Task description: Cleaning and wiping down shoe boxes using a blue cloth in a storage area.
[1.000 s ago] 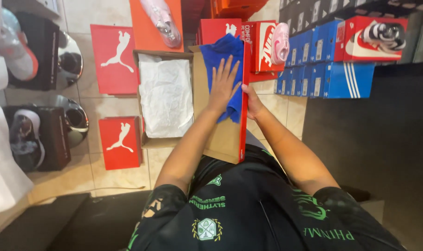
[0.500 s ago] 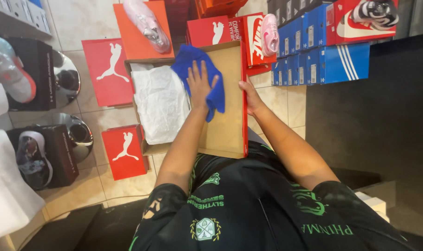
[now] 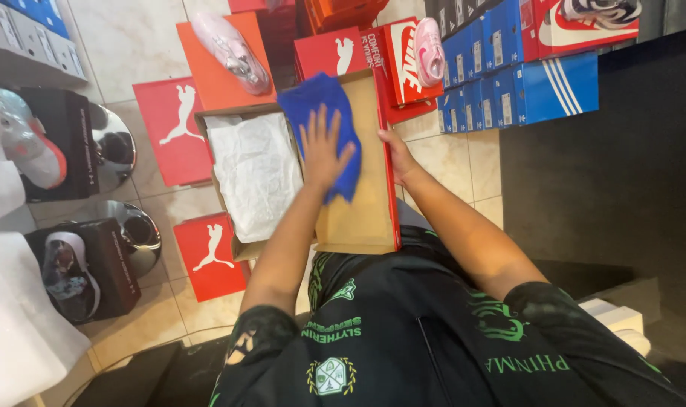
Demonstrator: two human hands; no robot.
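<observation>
Blue cloth is pressed flat by the spread left hand inside the box lid; right hand grips the lid's edge. Weak grip: the lid could tip.

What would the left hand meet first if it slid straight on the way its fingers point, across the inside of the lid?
The left hand lies flat on the blue cloth, fingers pointing up the picture. Straight on, it would probably meet the lid's far rim first, then the red shoe box behind it; depth is unclear.
</observation>
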